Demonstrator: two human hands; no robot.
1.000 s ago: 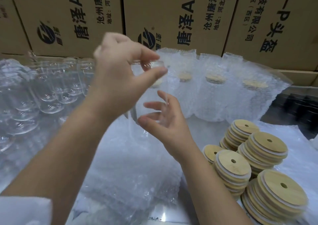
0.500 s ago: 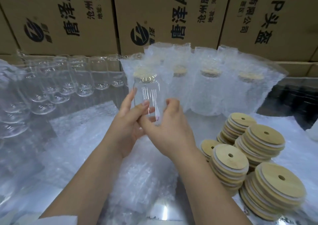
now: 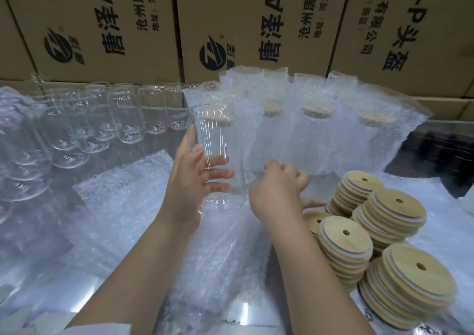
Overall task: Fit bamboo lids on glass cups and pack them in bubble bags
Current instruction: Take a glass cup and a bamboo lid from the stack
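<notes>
cup (image 3: 218,140): prob slick, breakable glass, grab mid-wall | left hand (image 3: 188,188) wrapped round it | right hand (image 3: 277,193) curled, can't tell if holding anything

A single wide-angle view from your head looks forward and down, close over your fingers (image 3: 218,174) at mid-frame. Beyond the fingers it reaches stacked cardboard boxes (image 3: 102,27). The bench (image 3: 30,283) spreads below and to both sides of them.

Cardboard boxes (image 3: 107,14) carry print — "唐泽", "AH", "沧州唐泽", "有限公司", "头盔".
</notes>
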